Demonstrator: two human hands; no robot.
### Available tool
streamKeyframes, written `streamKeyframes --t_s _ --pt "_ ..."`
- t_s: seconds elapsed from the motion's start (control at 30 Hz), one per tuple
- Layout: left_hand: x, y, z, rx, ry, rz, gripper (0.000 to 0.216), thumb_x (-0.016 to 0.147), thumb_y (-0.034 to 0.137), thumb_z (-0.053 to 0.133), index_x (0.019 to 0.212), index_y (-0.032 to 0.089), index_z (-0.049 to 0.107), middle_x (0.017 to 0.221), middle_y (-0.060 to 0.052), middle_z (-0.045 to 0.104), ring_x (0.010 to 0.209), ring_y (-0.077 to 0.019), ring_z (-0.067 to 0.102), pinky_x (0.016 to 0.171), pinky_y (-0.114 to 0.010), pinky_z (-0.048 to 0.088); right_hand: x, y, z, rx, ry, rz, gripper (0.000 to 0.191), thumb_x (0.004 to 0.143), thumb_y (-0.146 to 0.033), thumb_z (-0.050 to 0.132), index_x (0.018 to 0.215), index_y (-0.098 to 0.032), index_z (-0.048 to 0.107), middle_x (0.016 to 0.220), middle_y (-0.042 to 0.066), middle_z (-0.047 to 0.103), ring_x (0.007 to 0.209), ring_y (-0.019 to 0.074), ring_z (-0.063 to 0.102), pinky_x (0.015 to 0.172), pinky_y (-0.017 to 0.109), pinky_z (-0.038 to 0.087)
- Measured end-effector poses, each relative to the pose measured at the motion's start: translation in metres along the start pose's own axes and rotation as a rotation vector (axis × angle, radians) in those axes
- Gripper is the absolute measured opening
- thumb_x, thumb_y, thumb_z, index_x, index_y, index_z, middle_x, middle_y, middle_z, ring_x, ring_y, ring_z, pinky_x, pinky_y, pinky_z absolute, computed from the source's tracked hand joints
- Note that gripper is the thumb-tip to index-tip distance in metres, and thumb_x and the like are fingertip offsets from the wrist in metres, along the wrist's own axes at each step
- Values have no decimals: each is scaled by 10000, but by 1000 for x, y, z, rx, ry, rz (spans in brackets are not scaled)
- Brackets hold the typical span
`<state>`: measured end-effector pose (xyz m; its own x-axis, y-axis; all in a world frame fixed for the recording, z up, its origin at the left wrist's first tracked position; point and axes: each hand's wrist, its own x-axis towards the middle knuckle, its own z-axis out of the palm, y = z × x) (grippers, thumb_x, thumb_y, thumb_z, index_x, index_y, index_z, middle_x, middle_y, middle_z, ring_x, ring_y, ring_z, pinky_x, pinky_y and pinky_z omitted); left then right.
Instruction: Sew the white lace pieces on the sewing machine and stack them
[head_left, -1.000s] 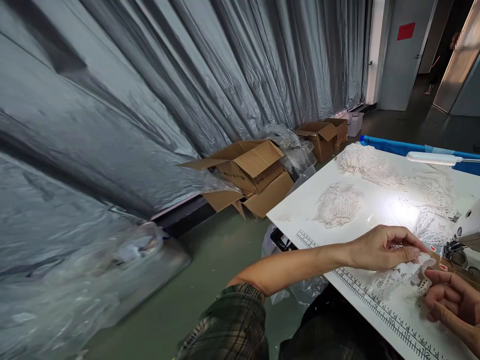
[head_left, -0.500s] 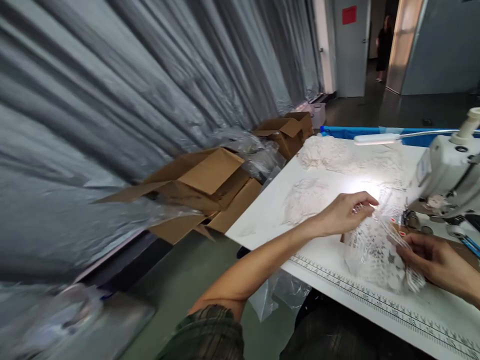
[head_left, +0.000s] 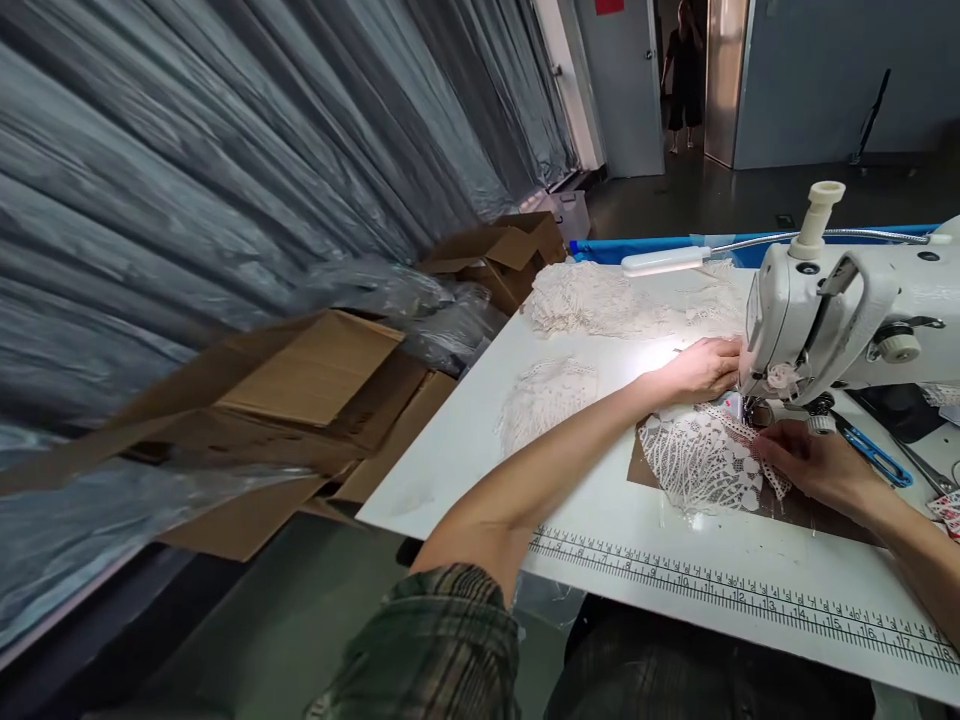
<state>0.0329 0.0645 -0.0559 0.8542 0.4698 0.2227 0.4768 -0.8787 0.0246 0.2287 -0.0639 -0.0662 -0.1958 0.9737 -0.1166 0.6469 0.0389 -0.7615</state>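
Observation:
A white lace piece lies under the needle area of a white sewing machine. At the lace's near right edge, my right hand is closed, with thumb and fingers pinching the border. My left hand rests at the far side of the lace, fingers stretched out toward the machine head, which hides their tips. The presser foot is between my hands, close to the lace border.
Lace piles sit at the table's back, and a smaller lace pile lies left. Blue thread snips and scissors lie right. A printed ruler runs along the front edge. Cardboard boxes stand left; a person stands in the doorway.
Both hands have brought the lace to the machine's needle area, where it now lies flatter. My left hand moved from a raised pinch down to the table. The view has turned right.

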Motion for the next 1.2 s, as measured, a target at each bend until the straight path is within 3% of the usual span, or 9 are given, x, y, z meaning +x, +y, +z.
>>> streamKeyframes --t_s 0.1,0.2,0.3,0.4,0.6,0.87,1.0,1.1,1.2 --pt "-6 -2 -5 10 75 -4 226 923 165 446 996 155 660 1116 -119 641 1008 -211 594 851 -355 519 1 -4 -4 43 -48 20 462 822 -624 485 739 -195 637 520 0 517 480 142 467 430 258 329" --pt "-25 14 -10 -7 196 -35 275 956 170 385 1002 117 650 1076 -138 652 952 -192 623 688 -300 539 -1 -9 -6 74 -82 11 421 794 -597 515 730 -196 627 535 1 533 473 130 463 422 250 326" --pt "-50 40 -10 -174 279 112 296 967 228 398 858 127 654 854 -69 686 747 -111 637 595 -221 535 -4 -12 -3 50 -100 56 332 733 -526 621 786 -200 658 601 18 610 497 135 514 434 247 368" --pt "-70 58 -7 -222 286 263 273 942 337 482 962 120 648 1025 -107 692 897 -157 654 774 -302 576 -4 -14 0 -16 -51 33 263 739 -461 632 806 -208 665 588 8 625 492 136 539 437 242 380" --pt "-80 54 -8 -110 268 187 393 965 484 451 1050 142 623 1161 -122 659 913 -208 633 815 -398 531 -6 -13 -1 -3 -29 79 289 821 -476 596 921 -217 676 565 5 641 497 157 586 449 251 408" --pt "-83 58 -7 -45 388 94 298 1015 340 394 1037 142 615 1105 -80 689 883 -169 636 814 -352 500 -15 -16 -2 37 4 90 410 771 -569 594 914 -190 658 571 4 615 502 149 553 443 251 389" --pt "-80 64 -9 -3 449 94 231 999 309 451 1006 142 610 1035 -65 707 844 -150 639 774 -322 501 -21 -25 6 -31 147 -2 372 732 -536 591 865 -193 645 558 -8 579 478 133 511 452 253 391" --pt "-75 71 -10 61 501 143 144 978 209 476 961 137 600 990 -56 712 871 -144 639 776 -299 501 -23 -30 18 -150 242 -149 308 820 -456 503 848 -191 658 632 31 621 523 144 541 507 270 427" --pt "-72 75 -8 65 449 196 148 976 181 448 1000 128 585 1057 -83 696 962 -160 631 851 -313 504 -25 -32 29 -385 260 -284 312 891 -357 423 900 -192 687 812 83 669 630 176 597 531 283 425"
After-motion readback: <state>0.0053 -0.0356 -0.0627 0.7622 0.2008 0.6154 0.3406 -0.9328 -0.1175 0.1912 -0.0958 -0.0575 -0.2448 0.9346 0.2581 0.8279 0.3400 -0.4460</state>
